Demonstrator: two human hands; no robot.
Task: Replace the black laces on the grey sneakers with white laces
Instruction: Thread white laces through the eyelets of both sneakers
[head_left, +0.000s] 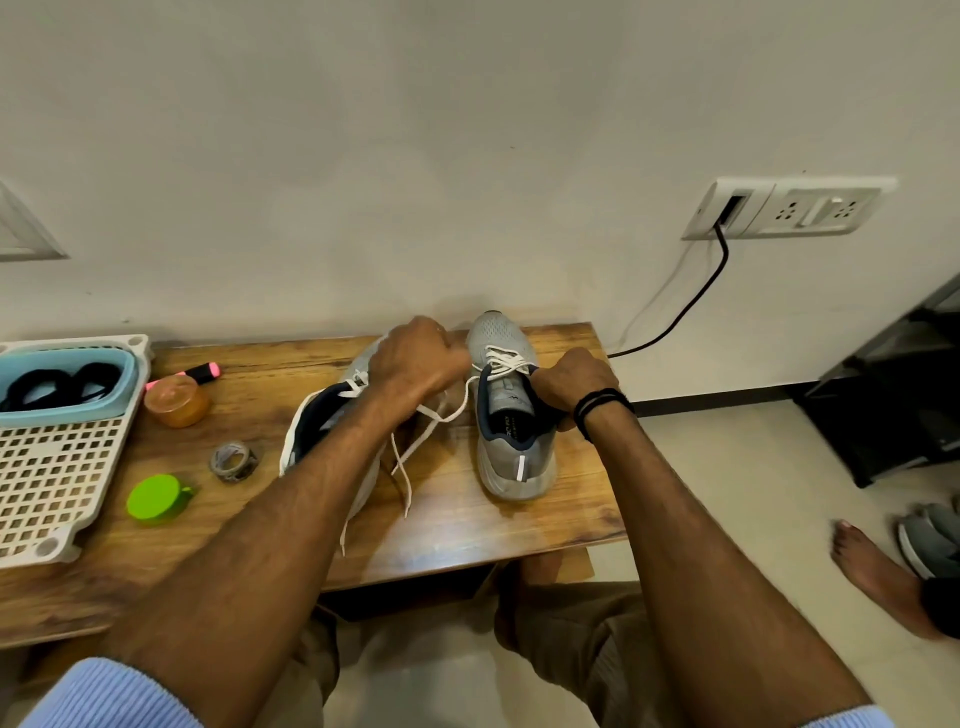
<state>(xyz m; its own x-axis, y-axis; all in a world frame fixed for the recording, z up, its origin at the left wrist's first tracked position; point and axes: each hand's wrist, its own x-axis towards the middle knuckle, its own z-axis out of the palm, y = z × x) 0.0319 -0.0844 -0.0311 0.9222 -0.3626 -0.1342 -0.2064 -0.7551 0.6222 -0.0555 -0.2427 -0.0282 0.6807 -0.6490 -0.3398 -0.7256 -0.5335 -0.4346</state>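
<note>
Lace tails lie nearest: the white lace (400, 475), flat, woven and limp, trails in loose loops across the wood-grain tabletop (467, 525) between the two shoes. It looks almost weightless and holds no shape, so it is best taken close to its stiff tip for threading, or pinched short and pulled straight to draw out slack.

Beyond it the right sneaker (511, 447) stands upright, toe to the wall. It has a grey mesh upper, a navy padded collar and a thick foam sole. It is probably light and springy, and likely to slide on the smooth wood unless steadied. The right grip (569, 384) is clenched on the collar at its outer side, holding the shoe down.

The left sneaker (317, 415) lies tilted just beside it, under the left forearm, with white threaded in its eyelets too. The left grip (415, 358), a closed fist over the gap between the shoes, appears to grasp the white lace running up from the right sneaker's eyelets.

Off to the left, the black laces (52, 387) lie coiled in a teal tub (132, 384) on a perforated white tray (57, 467).
</note>
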